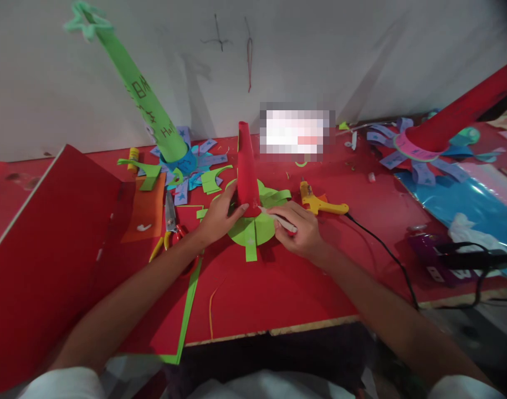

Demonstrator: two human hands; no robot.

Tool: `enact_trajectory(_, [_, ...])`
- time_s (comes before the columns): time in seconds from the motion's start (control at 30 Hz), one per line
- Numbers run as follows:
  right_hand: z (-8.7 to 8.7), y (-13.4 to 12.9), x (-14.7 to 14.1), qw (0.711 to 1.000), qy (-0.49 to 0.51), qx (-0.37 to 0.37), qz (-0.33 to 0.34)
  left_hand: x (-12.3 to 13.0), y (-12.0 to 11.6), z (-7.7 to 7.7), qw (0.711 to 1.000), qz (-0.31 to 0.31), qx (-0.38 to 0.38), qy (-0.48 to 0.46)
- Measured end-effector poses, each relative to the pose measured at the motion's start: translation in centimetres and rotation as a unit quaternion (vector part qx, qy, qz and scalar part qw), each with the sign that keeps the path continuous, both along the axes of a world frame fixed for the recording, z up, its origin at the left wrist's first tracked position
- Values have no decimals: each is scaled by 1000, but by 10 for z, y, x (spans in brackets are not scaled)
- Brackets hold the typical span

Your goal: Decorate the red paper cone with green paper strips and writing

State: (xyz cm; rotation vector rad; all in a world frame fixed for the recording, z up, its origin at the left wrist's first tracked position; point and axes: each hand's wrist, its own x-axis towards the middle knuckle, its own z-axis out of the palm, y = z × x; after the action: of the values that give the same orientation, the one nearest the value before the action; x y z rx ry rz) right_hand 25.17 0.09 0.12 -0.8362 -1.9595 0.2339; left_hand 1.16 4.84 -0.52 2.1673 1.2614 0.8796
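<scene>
A red rolled tube [247, 166] stands upright on a light green round piece [265, 235] with strips sticking out, on the red table. My left hand [220, 217] rests against the left side of the tube's base, thumb at its front and fingers partly hidden behind it. A thin white pen-like tool [283, 223] is held in my right hand [298, 228], its tip touching the tube's lower right edge.
Left: a green tube [153, 105] on a blue base, scissors [170, 213], an orange sheet [147, 213], a red board [49, 266]. Right: a yellow glue gun [322, 204] with a black cord, a larger red tube [456, 119], blue film [477, 208]. A wall stands behind.
</scene>
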Motion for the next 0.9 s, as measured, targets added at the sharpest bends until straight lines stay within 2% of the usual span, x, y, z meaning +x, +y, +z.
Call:
enact_trajectory(0.27, [-5,1,1,999,-12,-3,32,0,1,-1,1000,-5,3,-13])
enact_trajectory(0.43, [-4,1,1,1000,-7,5,14,0,1,-2,1000,-6,9,-6])
enact_trajectory(0.73, [-3,1,-1,999,-27,0,32,0,2,-3,1000,-3,3,-2])
enact_trajectory(0.9, [-2,0,-1,1000,-26,-3,11,0,2,-2,1000,-10,9,-15])
